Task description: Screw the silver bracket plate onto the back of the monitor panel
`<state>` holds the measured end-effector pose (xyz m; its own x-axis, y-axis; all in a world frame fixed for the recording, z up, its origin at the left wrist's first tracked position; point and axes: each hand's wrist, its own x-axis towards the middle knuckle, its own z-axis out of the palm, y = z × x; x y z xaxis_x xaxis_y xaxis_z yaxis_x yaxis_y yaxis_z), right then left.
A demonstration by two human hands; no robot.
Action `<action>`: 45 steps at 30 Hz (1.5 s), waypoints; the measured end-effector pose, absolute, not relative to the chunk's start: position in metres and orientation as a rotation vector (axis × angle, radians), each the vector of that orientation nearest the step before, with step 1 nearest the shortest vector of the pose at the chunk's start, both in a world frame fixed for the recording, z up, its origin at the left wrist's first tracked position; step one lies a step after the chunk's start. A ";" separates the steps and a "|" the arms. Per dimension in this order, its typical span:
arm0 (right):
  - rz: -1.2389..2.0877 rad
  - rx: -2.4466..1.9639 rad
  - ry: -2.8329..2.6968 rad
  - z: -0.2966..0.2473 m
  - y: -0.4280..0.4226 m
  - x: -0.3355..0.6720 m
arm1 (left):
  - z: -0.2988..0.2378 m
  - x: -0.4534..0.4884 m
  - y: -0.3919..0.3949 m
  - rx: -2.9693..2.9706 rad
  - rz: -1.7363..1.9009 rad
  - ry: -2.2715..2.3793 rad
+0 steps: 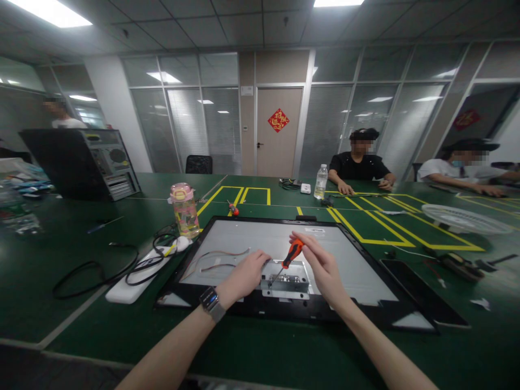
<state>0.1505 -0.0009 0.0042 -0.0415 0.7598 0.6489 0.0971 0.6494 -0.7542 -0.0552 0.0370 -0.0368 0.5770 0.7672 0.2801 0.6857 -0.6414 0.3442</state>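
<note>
A flat display panel [227, 238] lies back side up in front of me, with a black frame round its grey back. On its near middle part sits a silver metal bracket [298, 281]. My right hand [320, 265] holds the red and black handle of a screwdriver [293, 252], fingers against its upper end. The screwdriver leans, its tip down at the bracket's left part. My left hand [248, 273], with a watch [211, 303] on the wrist, has its fingers bent at the bracket's left edge; the fingertips are partly hidden. Thin wires [219, 252] lie on the panel's left side.
Left of the panel are a white power strip [134, 279], black cables [87, 264] and a pink-lidded bottle [184, 208]. A computer case [81, 162] stands farther left. On the right lies a dark flat slab [424, 292]. Two people [359, 162] sit across the green table [244, 346].
</note>
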 end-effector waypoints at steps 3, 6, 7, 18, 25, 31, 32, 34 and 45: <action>0.701 -0.724 -1.547 0.004 -0.001 0.151 | -0.036 -0.055 0.037 2.596 0.595 1.219; 0.627 -0.765 -1.515 0.004 0.001 0.151 | -0.035 -0.055 0.036 2.589 0.583 1.230; 0.585 -0.775 -1.507 0.004 0.001 0.151 | -0.034 -0.055 0.035 2.587 0.576 1.236; 0.659 -0.770 -1.528 0.001 0.003 0.152 | -0.037 -0.055 0.037 2.611 0.582 1.237; 0.661 -0.740 -1.562 0.001 0.000 0.151 | -0.038 -0.055 0.038 2.611 0.580 1.242; 0.577 -0.781 -1.478 -0.002 0.004 0.151 | -0.038 -0.055 0.038 2.620 0.551 1.262; 0.533 -0.789 -1.476 -0.002 0.005 0.151 | -0.037 -0.055 0.038 2.621 0.550 1.265; 0.502 -0.802 -1.491 -0.001 0.005 0.152 | -0.037 -0.055 0.037 2.618 0.557 1.256; 0.573 -0.767 -1.443 0.004 0.002 0.148 | -0.040 -0.055 0.039 2.618 0.579 1.237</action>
<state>0.1484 0.0023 0.0037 0.0674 0.7548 0.6524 0.1010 0.6454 -0.7571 -0.0554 0.0385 -0.0395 0.5760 0.7729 0.2662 0.6995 -0.6345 0.3288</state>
